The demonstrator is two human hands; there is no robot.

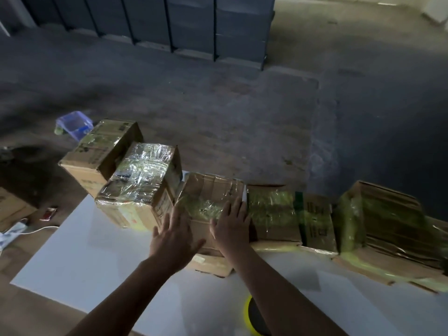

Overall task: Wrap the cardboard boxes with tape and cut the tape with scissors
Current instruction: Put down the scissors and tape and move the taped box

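Straight-fingered, left hand (175, 235) and right hand (231, 226) lie flat against the taped middle box (213, 187).

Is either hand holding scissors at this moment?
No, the left hand and the right hand both lie flat against the tape-wrapped cardboard box, holding nothing.

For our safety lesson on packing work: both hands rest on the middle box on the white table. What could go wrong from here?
1. The middle box sits at the far edge of the table. A push from the left hand and right hand could send it over, or shove the box beside it.
2. The tape roll lies close under the right forearm, which might knock it away.
3. The light is dim, so tape ends may be hard to see.
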